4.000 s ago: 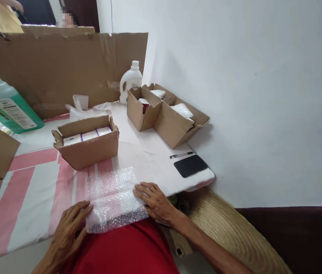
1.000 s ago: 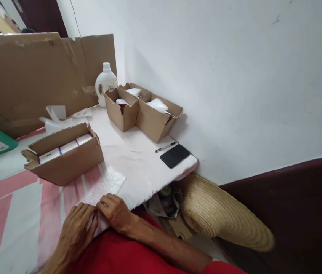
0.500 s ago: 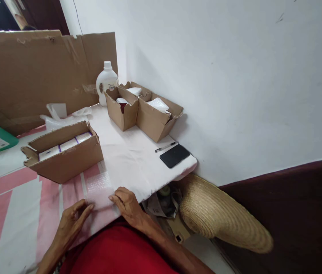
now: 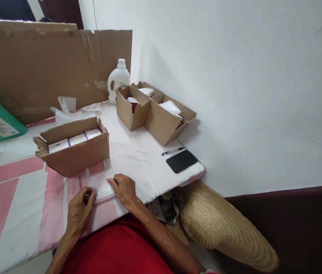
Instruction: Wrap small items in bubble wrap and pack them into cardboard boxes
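Observation:
A small clear piece of bubble wrap (image 4: 105, 188) lies near the table's front edge, between my two hands. My left hand (image 4: 80, 207) pinches its left edge between thumb and fingers. At the opposite edge, my right hand (image 4: 124, 190) has thumb and curled fingers closed on the wrap. Just beyond my hands stands an open cardboard box (image 4: 77, 156) holding a row of white packets with purple edges (image 4: 77, 139).
Three cut-down cardboard boxes (image 4: 161, 127) with white wrapped items sit by the wall, near a white jug (image 4: 119, 82). A pen (image 4: 172, 151) and black phone (image 4: 181, 161) lie at right. A green bottle (image 4: 0, 118) is left; a straw hat (image 4: 223, 224) hangs below the table edge.
The view has swung slightly left. Both hands have moved farther onto the table and a little closer together, and the bubbled part of the wrap now lies directly between them.

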`<state>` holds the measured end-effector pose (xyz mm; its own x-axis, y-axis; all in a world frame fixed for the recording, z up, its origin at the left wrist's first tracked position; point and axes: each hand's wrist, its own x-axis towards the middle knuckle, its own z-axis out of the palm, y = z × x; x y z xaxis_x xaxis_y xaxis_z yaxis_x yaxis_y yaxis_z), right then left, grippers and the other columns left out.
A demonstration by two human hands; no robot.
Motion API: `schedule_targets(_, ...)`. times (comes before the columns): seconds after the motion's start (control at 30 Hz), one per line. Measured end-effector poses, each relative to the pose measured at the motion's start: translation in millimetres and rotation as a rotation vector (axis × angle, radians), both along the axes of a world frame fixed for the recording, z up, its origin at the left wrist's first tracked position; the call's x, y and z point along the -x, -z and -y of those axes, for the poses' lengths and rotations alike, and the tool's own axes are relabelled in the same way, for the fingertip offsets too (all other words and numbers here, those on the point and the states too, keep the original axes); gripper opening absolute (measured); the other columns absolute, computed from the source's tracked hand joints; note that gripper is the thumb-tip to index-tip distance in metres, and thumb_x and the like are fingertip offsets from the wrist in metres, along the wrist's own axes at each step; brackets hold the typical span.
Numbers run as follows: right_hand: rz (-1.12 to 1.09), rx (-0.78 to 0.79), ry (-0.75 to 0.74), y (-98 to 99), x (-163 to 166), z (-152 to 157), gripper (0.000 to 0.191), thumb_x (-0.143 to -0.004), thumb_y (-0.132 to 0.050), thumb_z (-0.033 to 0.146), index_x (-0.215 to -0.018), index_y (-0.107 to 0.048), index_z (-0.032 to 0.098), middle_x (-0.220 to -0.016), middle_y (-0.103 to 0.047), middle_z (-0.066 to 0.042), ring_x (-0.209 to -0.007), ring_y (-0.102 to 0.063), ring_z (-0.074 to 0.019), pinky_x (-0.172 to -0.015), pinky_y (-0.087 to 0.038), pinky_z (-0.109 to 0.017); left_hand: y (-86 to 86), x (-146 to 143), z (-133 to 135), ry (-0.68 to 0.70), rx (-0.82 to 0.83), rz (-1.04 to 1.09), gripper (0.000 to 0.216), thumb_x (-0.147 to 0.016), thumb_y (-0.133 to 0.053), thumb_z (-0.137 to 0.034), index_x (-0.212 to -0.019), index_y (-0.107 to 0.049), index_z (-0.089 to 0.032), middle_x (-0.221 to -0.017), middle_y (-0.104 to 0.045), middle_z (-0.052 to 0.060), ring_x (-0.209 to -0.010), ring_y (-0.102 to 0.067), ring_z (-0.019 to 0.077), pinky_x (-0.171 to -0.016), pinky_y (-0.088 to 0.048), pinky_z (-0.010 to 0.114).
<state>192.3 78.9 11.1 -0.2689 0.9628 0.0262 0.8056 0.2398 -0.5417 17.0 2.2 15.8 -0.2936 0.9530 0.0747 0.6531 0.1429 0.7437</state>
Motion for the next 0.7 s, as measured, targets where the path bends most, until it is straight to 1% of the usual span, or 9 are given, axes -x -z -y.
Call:
schedule_targets(0.13, 0.001, -0.014, -0.016, 0.8, -2.6, 3.5, 0.029, -0.100, -0.064, 0.039, -0.078, -0.070, 0.021, -0.084, -0.075, -0.001, -0.074, -0.066, -0.0154, -0.063, -0.036, -0.027, 2.3, -2.6, 4.3, -0.013, -0.017, -0.008, 0.036, -0.084, -0.058, -0.058, -0.087, -0.069, -0.024, -0.075, -0.072, 0.000, -0.065, -0.065, 0.0171, -0.067, -0.054, 0.029)
schedule_targets(0.27, -0.058, -0.075, -0.063, 1.7, -11.3, 11.3, 0.030, -0.100, -0.064, 0.037, -0.074, -0.066, 0.021, -0.080, -0.071, 0.000, -0.072, -0.063, -0.0139, -0.065, -0.038, -0.025, -1.1, -4.5, 14.5, -0.012, -0.024, -0.016, 0.036, -0.085, -0.057, -0.059, -0.084, -0.069, -0.024, -0.075, -0.072, -0.001, -0.066, -0.066, 0.0168, -0.065, -0.054, 0.028)
schedule_targets(0.37, -0.115, -0.127, -0.088, 0.9, -19.3, 20.9, 0.028, -0.099, -0.066, 0.034, -0.074, -0.063, 0.021, -0.078, -0.068, 0.000, -0.072, -0.062, -0.0141, -0.067, -0.039, -0.025, -6.2, -5.0, 23.1, 0.003, -0.055, -0.084, 0.034, -0.085, -0.057, -0.057, -0.082, -0.070, -0.025, -0.072, -0.070, -0.001, -0.064, -0.065, 0.0167, -0.065, -0.054, 0.028)
schedule_targets(0.5, -0.182, -0.163, -0.089, -2.4, -28.0, 34.3, 0.021, -0.096, -0.070, 0.029, -0.079, -0.061, 0.021, -0.083, -0.066, 0.000, -0.076, -0.061, -0.0153, -0.070, -0.043, -0.025, -9.7, -6.5, 34.1, 0.047, -0.115, -0.163, 0.031, -0.087, -0.056, -0.054, -0.083, -0.069, -0.025, -0.072, -0.068, -0.001, -0.064, -0.065, 0.0165, -0.065, -0.054, 0.028)
schedule_targets(0.6, -0.229, -0.177, -0.113, -3.6, -31.7, 41.6, 0.018, -0.093, -0.073, 0.024, -0.081, -0.060, 0.022, -0.085, -0.065, 0.000, -0.079, -0.061, -0.0160, -0.072, -0.046, -0.026, -7.2, -7.7, 41.7, 0.079, -0.140, -0.192, 0.028, -0.089, -0.056, -0.050, -0.085, -0.067, -0.025, -0.072, -0.067, -0.001, -0.064, -0.064, 0.0165, -0.063, -0.054, 0.028)
schedule_targets(0.7, -0.246, -0.170, -0.146, -1.9, -33.5, 46.5, 0.018, -0.091, -0.074, 0.019, -0.081, -0.059, 0.022, -0.087, -0.065, -0.001, -0.083, -0.061, -0.0170, -0.075, -0.048, -0.027, -0.7, -6.7, 47.9, 0.107, -0.177, -0.237, 0.026, -0.092, -0.056, -0.048, -0.085, -0.065, -0.024, -0.073, -0.067, 0.000, -0.067, -0.065, 0.0176, -0.064, -0.054, 0.029)
